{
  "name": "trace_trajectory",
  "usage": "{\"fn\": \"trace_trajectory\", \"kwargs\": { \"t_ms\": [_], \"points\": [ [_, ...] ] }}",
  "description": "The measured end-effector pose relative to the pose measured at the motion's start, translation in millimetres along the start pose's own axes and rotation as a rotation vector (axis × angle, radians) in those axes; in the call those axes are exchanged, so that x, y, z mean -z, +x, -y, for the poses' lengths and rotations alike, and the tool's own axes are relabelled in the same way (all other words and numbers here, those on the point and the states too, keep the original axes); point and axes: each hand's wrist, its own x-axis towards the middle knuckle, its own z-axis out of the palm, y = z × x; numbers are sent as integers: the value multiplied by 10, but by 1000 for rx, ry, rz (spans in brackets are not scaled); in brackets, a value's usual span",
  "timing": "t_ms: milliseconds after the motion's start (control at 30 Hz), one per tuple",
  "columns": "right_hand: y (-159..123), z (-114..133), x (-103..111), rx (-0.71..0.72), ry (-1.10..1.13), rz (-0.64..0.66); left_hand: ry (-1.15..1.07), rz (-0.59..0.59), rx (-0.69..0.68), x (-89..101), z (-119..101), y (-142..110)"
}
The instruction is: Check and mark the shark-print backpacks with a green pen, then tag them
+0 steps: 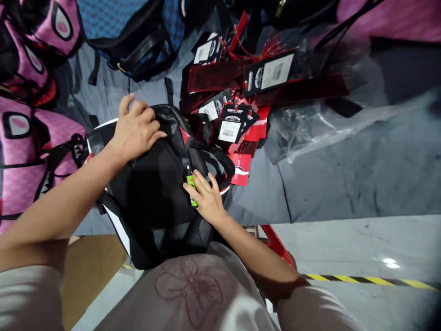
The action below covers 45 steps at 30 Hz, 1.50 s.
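Note:
A black backpack [151, 193] with white and red trim lies in front of me, partly over the table's near edge. My left hand [136, 126] rests on its upper part, fingers spread and bent over the black fabric. Lower on the right side, my right hand [206, 195] grips a small green bottle [191, 186] with a black top and a pale narrow tip, held upright against the bag. Just beyond the bag lies a heap of black hang tags [230, 124] with white barcode labels and red strings.
Pink patterned backpacks [20, 156] are stacked at the left, and a blue checked bag [138, 32] lies at the back. Clear plastic wrap [306, 128] spreads right of the tags on the grey-covered table [330, 184]. A cardboard box [93, 271] stands below left; yellow-black tape [365, 280] marks the floor.

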Motion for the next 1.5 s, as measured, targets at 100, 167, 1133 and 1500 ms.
{"fn": "trace_trajectory", "kwargs": {
  "t_ms": [100, 167, 1133, 1500],
  "points": [
    [-7, -2, 5, 5, 39, -28, -66, 52, -121, -25, -248, -80],
    [-7, -2, 2, 0, 51, -47, -180, 109, -261, -93, -471, -116],
    [307, 241, 330, -414, 498, -334, -214, 175, -175, -97, -528, -353],
    [848, 62, 290, -720, 774, -239, -510, 117, 72, -276, -753, -721]
  ]
}}
